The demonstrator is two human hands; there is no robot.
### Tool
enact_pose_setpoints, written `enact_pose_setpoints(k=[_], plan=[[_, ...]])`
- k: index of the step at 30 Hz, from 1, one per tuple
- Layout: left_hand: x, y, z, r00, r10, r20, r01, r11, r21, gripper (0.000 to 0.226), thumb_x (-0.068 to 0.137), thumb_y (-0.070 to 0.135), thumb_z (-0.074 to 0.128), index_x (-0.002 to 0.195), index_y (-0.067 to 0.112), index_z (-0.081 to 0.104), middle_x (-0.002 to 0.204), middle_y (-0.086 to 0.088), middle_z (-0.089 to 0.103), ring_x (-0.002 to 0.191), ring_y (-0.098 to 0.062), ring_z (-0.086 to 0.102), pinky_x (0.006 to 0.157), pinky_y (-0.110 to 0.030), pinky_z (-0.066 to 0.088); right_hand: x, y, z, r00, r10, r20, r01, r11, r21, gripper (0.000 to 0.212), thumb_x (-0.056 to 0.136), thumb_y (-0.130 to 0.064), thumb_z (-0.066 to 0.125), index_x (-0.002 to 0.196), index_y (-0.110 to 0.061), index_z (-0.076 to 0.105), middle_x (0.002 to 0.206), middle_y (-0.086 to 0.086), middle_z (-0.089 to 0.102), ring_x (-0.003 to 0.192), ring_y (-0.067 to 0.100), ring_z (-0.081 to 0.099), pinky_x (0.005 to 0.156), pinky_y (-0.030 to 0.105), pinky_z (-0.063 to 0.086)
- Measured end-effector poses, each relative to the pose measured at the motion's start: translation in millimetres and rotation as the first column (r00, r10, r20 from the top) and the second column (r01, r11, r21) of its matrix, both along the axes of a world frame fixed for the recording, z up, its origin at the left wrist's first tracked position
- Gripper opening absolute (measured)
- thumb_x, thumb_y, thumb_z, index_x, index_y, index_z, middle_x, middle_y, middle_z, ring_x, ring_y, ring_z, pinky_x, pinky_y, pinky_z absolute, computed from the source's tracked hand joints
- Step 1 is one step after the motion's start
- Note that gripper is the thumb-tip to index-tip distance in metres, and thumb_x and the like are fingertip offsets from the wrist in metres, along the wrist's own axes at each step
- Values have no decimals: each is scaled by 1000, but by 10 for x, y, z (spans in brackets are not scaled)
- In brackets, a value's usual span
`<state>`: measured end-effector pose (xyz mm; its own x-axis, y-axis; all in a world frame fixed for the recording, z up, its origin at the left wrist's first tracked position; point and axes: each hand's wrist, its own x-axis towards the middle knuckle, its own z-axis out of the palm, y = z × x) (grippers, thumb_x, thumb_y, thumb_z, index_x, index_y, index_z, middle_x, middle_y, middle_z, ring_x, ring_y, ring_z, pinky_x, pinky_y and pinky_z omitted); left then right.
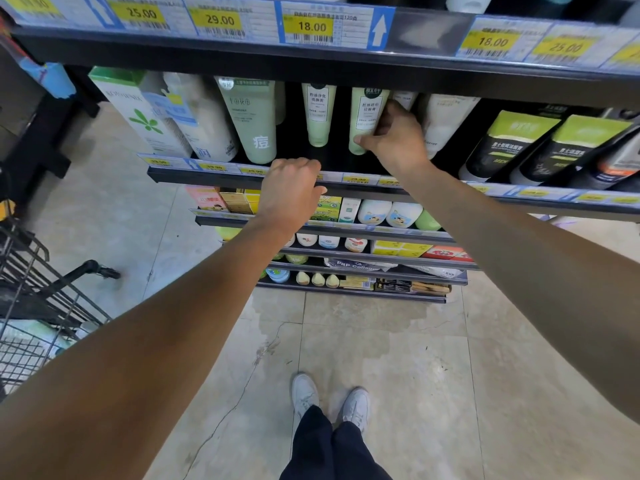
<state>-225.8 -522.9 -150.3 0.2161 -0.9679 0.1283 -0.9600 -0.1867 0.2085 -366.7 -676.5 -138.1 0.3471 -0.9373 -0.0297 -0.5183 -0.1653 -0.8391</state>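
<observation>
1. The right hand (394, 140) holds a pale green tube (363, 112). The thumb presses on the front near the bottom, and the fingers curl round its side.
2. The left hand (292, 188) is curled over the front edge of the shelf (194, 180), knuckles up.
3. The pale green tube stands on that shelf, between a second green tube (318, 112) and a white tube (446, 123). It is smooth, round plastic.
4. It has a dark green patch and Chinese writing that is too small to read.
5. A yellow price tag (311, 27) on the shelf above says 18.00.
6. The black tubes (502, 147) on the right say MEN.
7. The shelf above hides the tube tops, and the pale green tube hides the fingertips behind it.
</observation>
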Motion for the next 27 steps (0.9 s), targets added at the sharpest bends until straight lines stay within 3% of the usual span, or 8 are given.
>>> enact_pose_setpoints(k=[4, 7, 9, 12, 17, 22, 27], plan=[[-13, 12, 124, 996, 17, -82, -10, 997, 82, 38, 95, 34, 70, 121, 8, 62, 113, -10, 69, 108, -35, 61, 99, -42, 44, -130, 234, 156, 999, -41, -29, 44, 993, 112, 60, 83, -17, 85, 137, -8, 57, 123, 3, 66, 115, 17, 64, 106, 33, 51], [-73, 145, 334, 983, 37, -179, -19, 995, 102, 49, 96, 33, 68, 136, 7, 54, 129, -12, 62, 123, -33, 55, 107, -44, 44, -353, 626, 379, 992, -49, -116, 55, 997, 49, 56, 93, -25, 76, 143, -8, 55, 137, 8, 62, 128, 20, 58, 111, 33, 46], [-147, 354, 504, 974, 59, -221, -46, 997, 63, 53, 99, 30, 64, 144, 7, 48, 139, -13, 56, 131, -32, 50, 113, -43, 40, -498, 924, 547, 979, 20, -203, -21, 1000, -3, 49, 99, -27, 68, 143, -11, 55, 142, 8, 61, 130, 22, 58, 110, 33, 45], [-320, 784, 743, 972, 119, -205, -118, 993, 15, 51, 101, 33, 60, 145, 10, 49, 138, -13, 57, 130, -33, 50, 110, -46, 41, -667, 1409, 819, 923, 187, -337, -231, 968, -96, 41, 103, -32, 60, 141, -16, 57, 141, 6, 60, 123, 25, 60, 100, 35, 47], [-565, 1716, 1014, 932, 316, -175, -330, 942, -57, 44, 100, 38, 57, 135, 11, 57, 133, -15, 61, 124, -38, 55, 106, -52, 44, -768, 2127, 1133, 768, 403, -497, -580, 768, -273, 42, 100, -33, 61, 136, -10, 61, 140, 12, 59, 132, 32, 52, 111, 45, 42], [-741, 2678, 1121, 834, 522, -177, -543, 834, -99, 44, 97, 42, 50, 125, 11, 63, 122, -13, 66, 113, -38, 61, 97, -51, 50, -731, 2693, 1217, 672, 534, -513, -727, 608, -320, 41, 100, -33, 62, 136, -14, 62, 142, 14, 57, 137, 36, 49, 114, 55, 41], [-826, 3512, 1151, 696, 702, -151, -718, 685, -122, 35, 97, 42, 52, 123, 19, 57, 117, -10, 65, 108, -36, 62, 94, -48, 51, -410, 3155, 1138, 525, 705, -476, -851, 448, -274, 44, 99, -37, 57, 137, -15, 62, 143, 12, 58, 136, 34, 51, 112, 52, 43]])
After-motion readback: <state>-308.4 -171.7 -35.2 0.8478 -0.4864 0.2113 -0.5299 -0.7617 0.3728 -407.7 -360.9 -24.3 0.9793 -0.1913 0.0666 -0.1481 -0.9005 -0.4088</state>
